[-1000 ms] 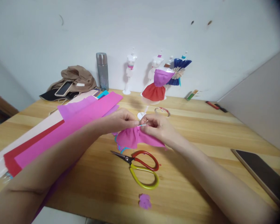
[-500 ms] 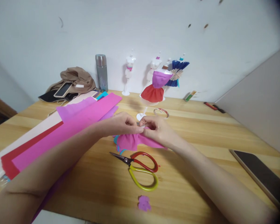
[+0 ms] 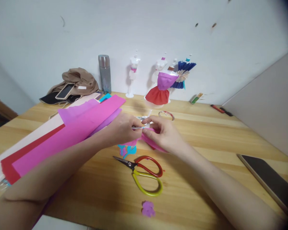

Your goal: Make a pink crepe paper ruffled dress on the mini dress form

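My left hand and my right hand meet over the middle of the wooden table. Together they pinch a gathered piece of pink crepe paper, which is lifted and bunched between them. A thin white strip runs between the fingertips of both hands. A small white doll stand shows just behind the fingers. Blue paper scraps lie under the hands. Red and yellow scissors lie shut on the table just in front of the hands.
Long pink, purple, red and cream paper sheets lie at the left. At the back stand a steel flask, a bare mannequin and dressed mannequins. A tablet lies at the right, a purple scrap near the front edge.
The pink paper, spread flat like a skirt before, is now lifted and bunched between my hands, which uncovers blue scraps beneath. My hands rose slightly.
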`<state>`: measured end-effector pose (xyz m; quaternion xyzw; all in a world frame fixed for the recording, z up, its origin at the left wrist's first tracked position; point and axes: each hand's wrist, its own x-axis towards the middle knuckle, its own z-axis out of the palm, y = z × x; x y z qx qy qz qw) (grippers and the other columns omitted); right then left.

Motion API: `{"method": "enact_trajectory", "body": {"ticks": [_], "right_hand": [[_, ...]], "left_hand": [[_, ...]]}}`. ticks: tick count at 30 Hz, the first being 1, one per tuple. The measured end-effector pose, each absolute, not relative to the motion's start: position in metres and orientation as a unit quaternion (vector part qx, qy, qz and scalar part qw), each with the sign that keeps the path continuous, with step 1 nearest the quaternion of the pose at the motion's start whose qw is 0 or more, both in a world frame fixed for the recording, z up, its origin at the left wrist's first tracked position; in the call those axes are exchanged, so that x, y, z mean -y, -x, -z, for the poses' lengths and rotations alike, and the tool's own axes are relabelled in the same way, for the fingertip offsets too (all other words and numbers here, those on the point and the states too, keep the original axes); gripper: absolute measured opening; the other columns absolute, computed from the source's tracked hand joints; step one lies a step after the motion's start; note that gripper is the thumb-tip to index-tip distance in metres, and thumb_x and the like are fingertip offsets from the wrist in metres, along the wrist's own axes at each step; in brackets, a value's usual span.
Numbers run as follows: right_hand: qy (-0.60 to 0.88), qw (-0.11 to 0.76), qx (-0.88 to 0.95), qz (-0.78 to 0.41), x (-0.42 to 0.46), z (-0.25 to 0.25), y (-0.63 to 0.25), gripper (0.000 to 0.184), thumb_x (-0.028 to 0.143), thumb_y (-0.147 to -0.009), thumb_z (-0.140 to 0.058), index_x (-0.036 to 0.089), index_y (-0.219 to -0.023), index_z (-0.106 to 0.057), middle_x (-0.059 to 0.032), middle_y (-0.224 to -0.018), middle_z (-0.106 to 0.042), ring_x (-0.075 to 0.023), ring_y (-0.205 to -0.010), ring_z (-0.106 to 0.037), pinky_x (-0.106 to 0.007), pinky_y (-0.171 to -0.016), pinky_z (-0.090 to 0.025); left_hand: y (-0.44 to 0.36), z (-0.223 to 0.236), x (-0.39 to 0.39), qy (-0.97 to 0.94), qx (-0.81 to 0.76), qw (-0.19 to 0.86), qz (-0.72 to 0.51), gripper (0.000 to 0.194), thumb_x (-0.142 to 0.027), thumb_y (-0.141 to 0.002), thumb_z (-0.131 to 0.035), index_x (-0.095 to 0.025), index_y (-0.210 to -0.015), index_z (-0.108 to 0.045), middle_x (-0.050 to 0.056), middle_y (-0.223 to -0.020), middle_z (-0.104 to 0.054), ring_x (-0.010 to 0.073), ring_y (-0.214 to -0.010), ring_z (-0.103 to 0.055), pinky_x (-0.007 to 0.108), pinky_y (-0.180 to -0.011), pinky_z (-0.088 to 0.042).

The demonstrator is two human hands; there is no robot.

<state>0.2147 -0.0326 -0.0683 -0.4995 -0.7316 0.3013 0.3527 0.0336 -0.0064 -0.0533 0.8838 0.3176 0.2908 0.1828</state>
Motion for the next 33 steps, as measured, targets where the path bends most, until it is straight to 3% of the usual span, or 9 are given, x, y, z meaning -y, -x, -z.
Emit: {"method": "enact_trajectory", "body": {"ticks": [5,11,16,20,29,33], "right_hand": [[0.508,0.344,0.738,-0.282,0.036,0.065,-0.214,0.033,0.032,-0.078,-0.057,0.016,-0.106,-0.062,0.0063,-0.052,-0.046,-0.0128,-0.047,-0.043,-0.027,-0.05,-0.03],[0.553,0.361,0.725,-0.197,0.038,0.058,-0.214,0.042,0.042,-0.077,-0.065,0.017,-0.111,-0.064,0.0053,-0.052,-0.049,-0.0155,-0.048,-0.046,-0.03,-0.052,-0.033],[0.526,0.399,0.72,-0.213,0.037,0.057,-0.221,0.023,0.039,-0.08,-0.066,0.023,-0.093,-0.058,0.0027,-0.053,-0.052,-0.0172,-0.051,-0.048,-0.032,-0.053,-0.034],[0.507,0.405,0.722,-0.239,0.038,0.051,-0.225,0.025,0.043,-0.079,-0.071,0.024,-0.076,-0.054,-0.0017,-0.06,-0.057,-0.0183,-0.057,-0.05,-0.033,-0.054,-0.037],[0.503,0.4,0.715,-0.276,0.042,0.048,-0.22,0.032,0.046,-0.076,-0.07,0.024,-0.063,-0.051,-0.0019,-0.059,-0.053,-0.0158,-0.056,-0.045,-0.031,-0.051,-0.035],[0.485,0.398,0.722,-0.291,0.044,0.049,-0.218,0.027,0.041,-0.077,-0.065,0.023,-0.061,-0.053,-0.001,-0.057,-0.051,-0.0149,-0.054,-0.043,-0.03,-0.05,-0.033]], "left_hand": [[-0.034,0.051,0.011,-0.899,-0.298,0.108,-0.303,0.019,-0.011,-0.073,-0.048,-0.015,-0.055,-0.054,-0.006,-0.052,-0.033,0.0081,-0.053,-0.023,0.026,-0.052,-0.018],[-0.033,0.047,0.014,-0.894,-0.336,0.091,-0.283,0.02,-0.007,-0.071,-0.046,-0.017,-0.055,-0.04,-0.005,-0.057,-0.031,0.0095,-0.057,-0.026,0.027,-0.055,-0.019],[-0.029,0.047,0.006,-0.884,-0.314,0.132,-0.321,0.027,-0.011,-0.073,-0.047,-0.018,-0.055,-0.028,-0.006,-0.056,-0.022,0.0083,-0.057,-0.021,0.028,-0.054,-0.016],[-0.027,0.045,0.001,-0.871,-0.305,0.172,-0.343,0.035,-0.015,-0.075,-0.049,-0.018,-0.055,-0.021,-0.005,-0.056,-0.018,0.0075,-0.055,-0.019,0.029,-0.052,-0.013],[-0.028,0.051,-0.002,-0.871,-0.308,0.197,-0.327,0.025,-0.02,-0.078,-0.05,-0.016,-0.053,-0.044,-0.005,-0.056,-0.028,0.0076,-0.055,-0.026,0.025,-0.051,-0.017],[-0.028,0.049,0.001,-0.869,-0.301,0.222,-0.324,0.028,-0.022,-0.08,-0.049,-0.016,-0.053,-0.043,-0.005,-0.057,-0.027,0.0077,-0.055,-0.026,0.025,-0.05,-0.019]]}}
